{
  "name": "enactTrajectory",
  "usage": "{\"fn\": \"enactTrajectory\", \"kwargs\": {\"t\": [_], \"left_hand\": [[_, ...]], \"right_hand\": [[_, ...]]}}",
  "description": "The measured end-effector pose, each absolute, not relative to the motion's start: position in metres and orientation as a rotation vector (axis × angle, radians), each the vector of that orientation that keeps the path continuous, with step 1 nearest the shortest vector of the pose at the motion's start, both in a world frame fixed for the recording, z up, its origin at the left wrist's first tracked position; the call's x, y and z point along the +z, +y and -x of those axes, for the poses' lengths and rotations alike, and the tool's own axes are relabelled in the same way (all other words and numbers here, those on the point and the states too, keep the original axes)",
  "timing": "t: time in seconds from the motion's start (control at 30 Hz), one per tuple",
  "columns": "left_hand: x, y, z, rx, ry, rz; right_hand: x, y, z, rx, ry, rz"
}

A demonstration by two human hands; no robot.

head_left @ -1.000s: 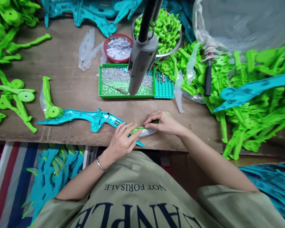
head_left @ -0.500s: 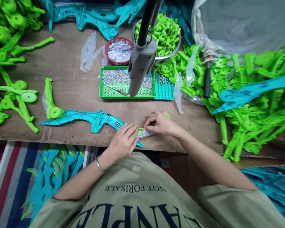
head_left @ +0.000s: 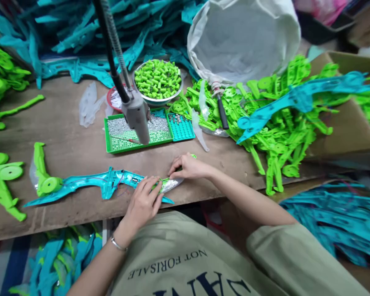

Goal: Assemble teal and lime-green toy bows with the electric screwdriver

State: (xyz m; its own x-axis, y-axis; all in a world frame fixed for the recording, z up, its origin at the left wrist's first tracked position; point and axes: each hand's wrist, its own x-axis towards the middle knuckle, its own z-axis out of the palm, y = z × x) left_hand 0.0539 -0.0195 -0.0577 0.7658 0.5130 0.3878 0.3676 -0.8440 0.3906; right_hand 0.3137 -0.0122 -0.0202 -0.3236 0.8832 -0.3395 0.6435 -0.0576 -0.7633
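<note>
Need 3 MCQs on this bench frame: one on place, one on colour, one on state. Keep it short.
1. Where does the green tray of screws sit?
A. in front of the metal bowl
B. on the floor
C. inside the white sack

2. What colour are the small tubes in the metal bowl?
A. red
B. bright green
C. white

3. What is the left hand doing?
A. hanging off the table
B. gripping the hanging driver
C. resting on the teal toy bow

Answers: 1 A, the tray lies just nearer than the bowl; 2 B, the bowl is heaped with green pieces; 3 C, its fingers press the bow's right end by the right hand.
</note>
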Motion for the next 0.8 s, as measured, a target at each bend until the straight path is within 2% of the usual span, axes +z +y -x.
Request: {"fn": "enactTrajectory", "kwargs": {"t": [0.13,0.37,0.53,0.8], "left_hand": [[-0.054,-0.016,-0.050,0.693,0.641,-2.699],[-0.052,-0.012,-0.049,0.718,0.617,-2.768],[-0.050,-0.011,-0.047,0.732,0.583,-2.814],[-0.040,-0.014,-0.041,0.887,0.590,-2.762]], "right_hand": [[-0.011,-0.024,-0.338,1.228,-1.672,1.626],[0.014,-0.028,-0.423,0.433,-1.399,2.033],[0.028,-0.042,-0.487,-0.110,-1.124,2.147],[0.069,-0.102,-0.586,-0.542,-0.601,2.326]]}}
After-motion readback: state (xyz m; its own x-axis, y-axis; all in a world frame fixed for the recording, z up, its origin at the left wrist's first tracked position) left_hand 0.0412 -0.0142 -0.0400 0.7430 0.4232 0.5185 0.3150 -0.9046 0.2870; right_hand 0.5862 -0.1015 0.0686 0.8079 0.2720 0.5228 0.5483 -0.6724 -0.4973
